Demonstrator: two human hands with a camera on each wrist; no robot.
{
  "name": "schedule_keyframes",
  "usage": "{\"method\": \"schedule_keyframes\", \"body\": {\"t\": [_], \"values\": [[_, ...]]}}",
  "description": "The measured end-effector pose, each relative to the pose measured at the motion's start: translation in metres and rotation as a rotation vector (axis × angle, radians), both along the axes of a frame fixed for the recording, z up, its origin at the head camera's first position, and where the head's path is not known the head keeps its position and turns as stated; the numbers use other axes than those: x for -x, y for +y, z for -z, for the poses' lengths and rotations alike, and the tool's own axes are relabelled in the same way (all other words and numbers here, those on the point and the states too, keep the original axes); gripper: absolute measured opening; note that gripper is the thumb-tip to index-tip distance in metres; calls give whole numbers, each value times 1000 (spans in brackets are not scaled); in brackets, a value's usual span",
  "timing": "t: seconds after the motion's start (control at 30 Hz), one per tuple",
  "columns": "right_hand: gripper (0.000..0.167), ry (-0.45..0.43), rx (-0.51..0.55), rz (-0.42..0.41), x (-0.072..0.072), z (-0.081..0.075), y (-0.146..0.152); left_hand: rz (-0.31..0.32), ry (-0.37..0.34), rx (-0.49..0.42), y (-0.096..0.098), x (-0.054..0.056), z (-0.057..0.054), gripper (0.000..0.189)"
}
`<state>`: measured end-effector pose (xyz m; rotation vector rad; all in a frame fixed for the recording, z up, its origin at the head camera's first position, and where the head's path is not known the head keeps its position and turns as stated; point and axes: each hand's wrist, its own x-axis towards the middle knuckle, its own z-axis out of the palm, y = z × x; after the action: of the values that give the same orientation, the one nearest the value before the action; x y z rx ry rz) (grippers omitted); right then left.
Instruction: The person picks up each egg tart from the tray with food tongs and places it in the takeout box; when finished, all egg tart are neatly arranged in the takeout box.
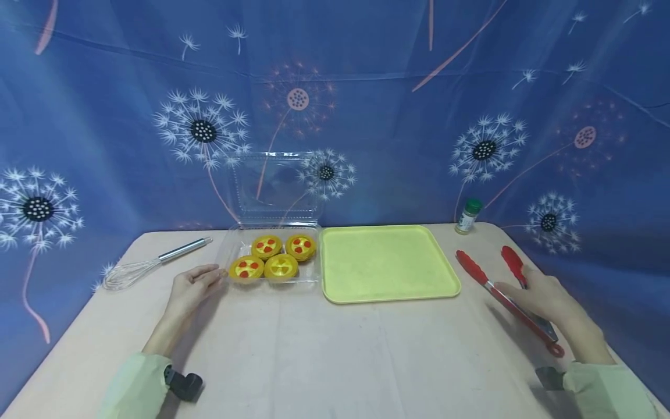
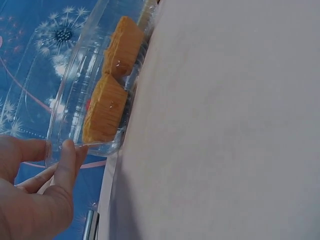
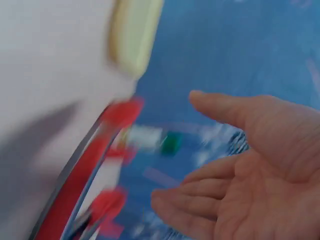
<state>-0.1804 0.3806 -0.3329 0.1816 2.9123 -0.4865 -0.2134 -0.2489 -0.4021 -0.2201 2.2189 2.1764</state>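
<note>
At the left side of an open clear plastic container (image 1: 274, 281), my left hand (image 1: 189, 293) pinches the rim between thumb and fingers. Several toy egg tarts (image 1: 247, 267) sit in the container, most with red spots on their yellow tops. Its clear lid (image 1: 277, 186) stands raised at the back. On the right, a pair of red and silver tongs (image 1: 515, 309) lies spread on the table, with my right hand (image 1: 549, 299) right over it. In the right wrist view the right hand's fingers (image 3: 192, 195) are extended, the thumb apart, with nothing between them.
A yellow tray (image 1: 387, 265) lies beside the container, toward the middle. The whisk (image 1: 157, 262) rests at the left. Near the back right edge stands a small green-capped bottle (image 1: 468, 216). Blue dandelion-print cloth (image 1: 387, 116) hangs behind the table (image 1: 335, 361).
</note>
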Motion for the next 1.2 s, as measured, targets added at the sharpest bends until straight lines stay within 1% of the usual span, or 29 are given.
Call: {"method": "schedule_keyframes", "body": {"t": [0.07,0.1,0.17,0.27,0.37,0.47,0.57,0.63,0.7,0.73,0.8,0.83,0.9,0.97,1.07,1.13,1.2], "values": [[101,43,24,-65,-1,-7,-20,9,2,20,-1,1,0,52],[97,72,41,-96,-1,-9,-29,14,2,38,-2,1,0,52],[95,88,100,-146,-2,-14,-48,24,0,67,-3,2,0,51],[86,125,177,-219,-1,-15,-72,36,1,107,-4,4,0,50],[79,148,250,-275,3,-13,-93,53,5,117,-5,6,0,50],[74,157,315,-321,11,-8,-114,83,8,111,-7,8,-2,52],[68,163,393,-371,22,-3,-136,140,0,118,-12,11,-3,54],[65,169,439,-407,31,1,-152,186,-14,143,-18,15,-5,55],[61,184,490,-448,42,6,-170,233,-21,191,-25,20,-7,56],[59,194,513,-470,50,9,-179,254,-18,216,-29,25,-8,55],[56,206,559,-495,64,15,-197,283,-8,236,-37,36,-10,55],[55,209,581,-499,71,18,-206,294,2,226,-39,42,-10,54],[53,216,620,-493,85,25,-223,295,21,216,-44,53,-11,54],[54,209,666,-448,97,33,-241,274,38,176,-46,65,-10,53],[56,199,730,-373,117,44,-267,257,59,145,-46,83,-10,53],[57,197,774,-323,131,50,-282,259,65,119,-45,96,-10,51],[54,200,834,-273,146,53,-295,277,75,106,-45,109,-11,51]]}}
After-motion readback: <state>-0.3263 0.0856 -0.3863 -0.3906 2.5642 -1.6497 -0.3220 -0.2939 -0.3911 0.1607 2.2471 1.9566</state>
